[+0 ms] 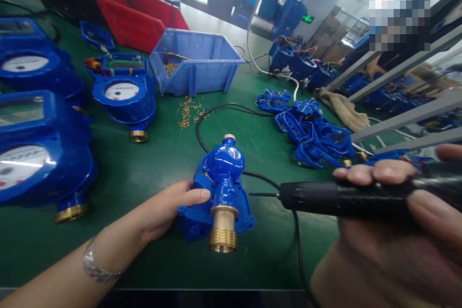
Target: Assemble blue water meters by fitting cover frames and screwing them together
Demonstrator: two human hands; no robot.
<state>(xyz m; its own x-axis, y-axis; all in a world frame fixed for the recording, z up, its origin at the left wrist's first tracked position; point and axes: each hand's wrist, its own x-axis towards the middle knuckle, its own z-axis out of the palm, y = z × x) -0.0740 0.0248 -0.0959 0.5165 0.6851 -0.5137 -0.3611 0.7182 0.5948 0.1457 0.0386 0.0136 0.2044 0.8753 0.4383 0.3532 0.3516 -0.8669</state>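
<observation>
A blue water meter (226, 166) with a brass threaded end lies on the green bench, its brass end pointing toward me. My left hand (180, 202) grips its left side, the thumb on top and the other fingers hidden behind the body. In my right hand (382, 211) is a black electric screwdriver (317, 196), fingers wrapped around its barrel. Its thin bit points left at the meter's right side; whether the tip touches the blue housing I cannot tell. Loose brass screws (187, 114) lie scattered beyond the meter.
Several assembled water meters (122, 91) stand at the left. A blue bin (202, 77) with screws and a red bin (133, 19) are behind. Blue plastic housings (310, 127) are piled at the right beside a metal rack (407, 120). A black cable (298, 245) crosses the bench (144, 260).
</observation>
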